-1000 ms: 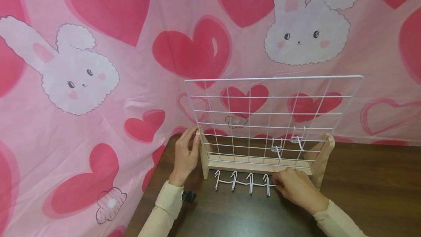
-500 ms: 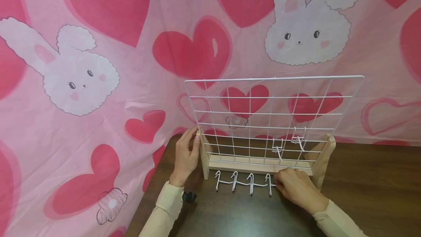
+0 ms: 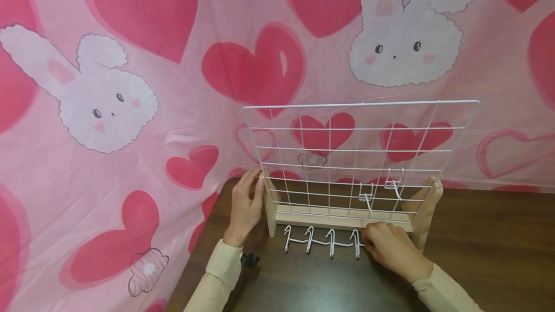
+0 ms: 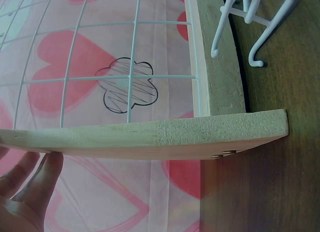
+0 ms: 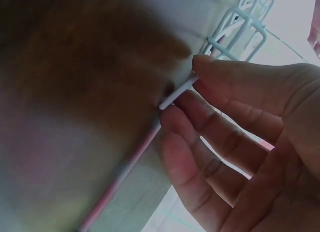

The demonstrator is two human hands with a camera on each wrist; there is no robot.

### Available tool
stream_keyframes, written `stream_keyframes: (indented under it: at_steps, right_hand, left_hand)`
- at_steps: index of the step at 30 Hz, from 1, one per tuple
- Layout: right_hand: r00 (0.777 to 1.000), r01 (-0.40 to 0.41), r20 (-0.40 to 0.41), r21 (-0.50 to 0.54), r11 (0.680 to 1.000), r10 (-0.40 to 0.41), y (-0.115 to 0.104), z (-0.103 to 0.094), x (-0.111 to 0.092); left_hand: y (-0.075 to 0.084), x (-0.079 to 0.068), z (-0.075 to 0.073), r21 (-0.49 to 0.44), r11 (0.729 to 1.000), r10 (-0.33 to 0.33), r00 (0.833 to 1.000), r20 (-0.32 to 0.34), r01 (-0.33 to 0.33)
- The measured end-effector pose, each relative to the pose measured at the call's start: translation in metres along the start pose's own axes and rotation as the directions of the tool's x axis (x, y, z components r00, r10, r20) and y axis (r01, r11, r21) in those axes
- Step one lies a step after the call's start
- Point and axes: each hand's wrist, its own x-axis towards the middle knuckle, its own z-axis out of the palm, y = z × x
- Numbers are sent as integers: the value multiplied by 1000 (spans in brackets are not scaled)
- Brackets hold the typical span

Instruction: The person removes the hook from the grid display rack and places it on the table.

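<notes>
A white wire grid panel [image 3: 342,148] stands upright in a pale wooden base [image 3: 338,215]. My left hand [image 3: 245,208] rests with extended fingers against the outer side of the left wooden upright [image 4: 150,134]; its fingertips [image 4: 50,164] show there in the left wrist view. In front of the base lies a row of white wire hooks [image 3: 331,243]. My right hand [image 3: 392,249] pinches the prong [image 5: 177,93] of the rightmost hook [image 3: 355,244] between thumb and fingers. Two more hooks, a lower one [image 3: 365,196] and a higher one [image 3: 392,183], hang on the grid's right half.
The wooden right upright [image 3: 427,211] stands just beyond my right hand. A dark brown table [image 3: 490,244] carries everything. Behind it hangs a pink cloth [image 3: 182,100] with hearts and rabbits. A small black object [image 3: 249,259] is at my left wrist.
The rightmost hook in the row has shifted slightly right with my right hand. My left hand stays at the upright, and the hooks on the grid have not moved.
</notes>
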Motion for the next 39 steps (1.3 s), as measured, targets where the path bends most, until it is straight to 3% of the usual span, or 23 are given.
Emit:
stream_keyframes:
  at_steps: [9, 18, 32, 39]
  right_hand:
    - [1000, 8, -20, 11, 1000, -8, 0, -10, 0]
    - [994, 49, -92, -12, 999, -50, -6, -20, 2]
    - [960, 133, -246, -20, 991, -134, -16, -34, -1]
    - [953, 147, -267, -8, 989, -143, -23, -42, -1]
  left_hand:
    - [-1, -2, 1, -6, 1000, -10, 1000, 2, 10]
    - [-2, -1, 0, -11, 1000, 4, 1000, -15, -4]
    - [1, 1, 1, -40, 999, -4, 1000, -9, 4]
    - [1, 0, 1, -29, 999, -17, 1000, -7, 17]
